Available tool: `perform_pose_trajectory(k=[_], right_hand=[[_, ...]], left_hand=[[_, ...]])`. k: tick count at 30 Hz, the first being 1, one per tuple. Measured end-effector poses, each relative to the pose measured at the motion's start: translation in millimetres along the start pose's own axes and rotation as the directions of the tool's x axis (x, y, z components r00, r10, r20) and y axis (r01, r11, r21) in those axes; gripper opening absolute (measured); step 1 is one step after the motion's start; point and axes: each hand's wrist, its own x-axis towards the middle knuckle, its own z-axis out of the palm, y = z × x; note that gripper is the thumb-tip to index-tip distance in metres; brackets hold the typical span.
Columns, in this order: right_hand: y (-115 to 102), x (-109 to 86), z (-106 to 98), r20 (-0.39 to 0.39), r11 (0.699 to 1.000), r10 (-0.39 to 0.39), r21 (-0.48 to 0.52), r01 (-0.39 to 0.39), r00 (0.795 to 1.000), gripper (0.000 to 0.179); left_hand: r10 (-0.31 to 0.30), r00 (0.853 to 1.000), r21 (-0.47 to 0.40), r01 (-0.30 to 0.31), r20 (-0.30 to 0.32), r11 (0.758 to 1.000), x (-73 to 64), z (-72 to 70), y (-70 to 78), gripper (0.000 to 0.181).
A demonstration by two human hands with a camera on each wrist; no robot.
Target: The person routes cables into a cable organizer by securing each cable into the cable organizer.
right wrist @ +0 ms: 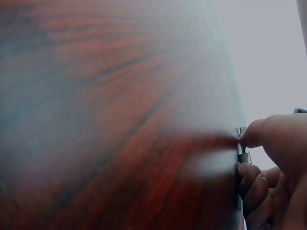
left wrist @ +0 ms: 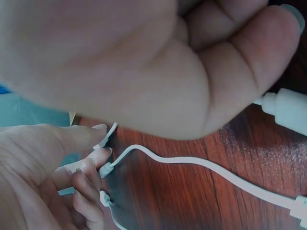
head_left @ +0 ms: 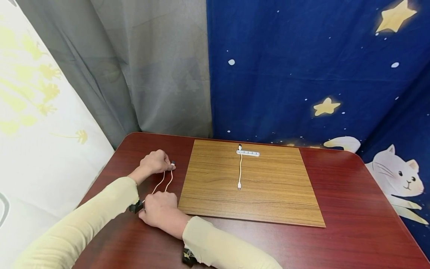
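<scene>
At the left of the table, my left hand point(head_left: 156, 161) pinches a short white USB cable point(head_left: 169, 181) near its far connector. In the left wrist view, a white plug point(left wrist: 290, 111) sticks out beside the left thumb, and a second white cable point(left wrist: 187, 160) runs across the wood to another plug point(left wrist: 300, 211). My right hand point(head_left: 161, 209) is nearer the body, at the cables' near ends. Its thumb and fingers pinch a connector with a metal tip point(right wrist: 242, 139) in the right wrist view. The curled left fingers are partly hidden.
A wood-grain board point(head_left: 215, 186) lies right of the hands on the dark red table point(head_left: 356, 194). On it, a white cable point(head_left: 240, 168) runs from a small white cable-holder strip point(head_left: 250, 153) near the far edge. Curtains point(head_left: 168, 74) hang behind.
</scene>
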Motion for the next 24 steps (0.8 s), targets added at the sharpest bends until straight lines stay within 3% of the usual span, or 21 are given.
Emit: perform_pose_trajectory(k=[9,24], right_hand=[[0.9,-2.8,-0.8,-0.004,1.0,-0.002,0.017,0.002,1.0,0.036],[3.0,-6.5,-3.4,0.069,0.999,-0.012,0.044,0.009,0.998,0.037]], left_hand=[[0.027,1.0,-0.025,-0.027,-0.016,0.999,0.9,1.3,0.7,0.026],[0.031,0.999,-0.058,-0.033,-0.043,0.998,4.5,2.3,0.3,0.015]])
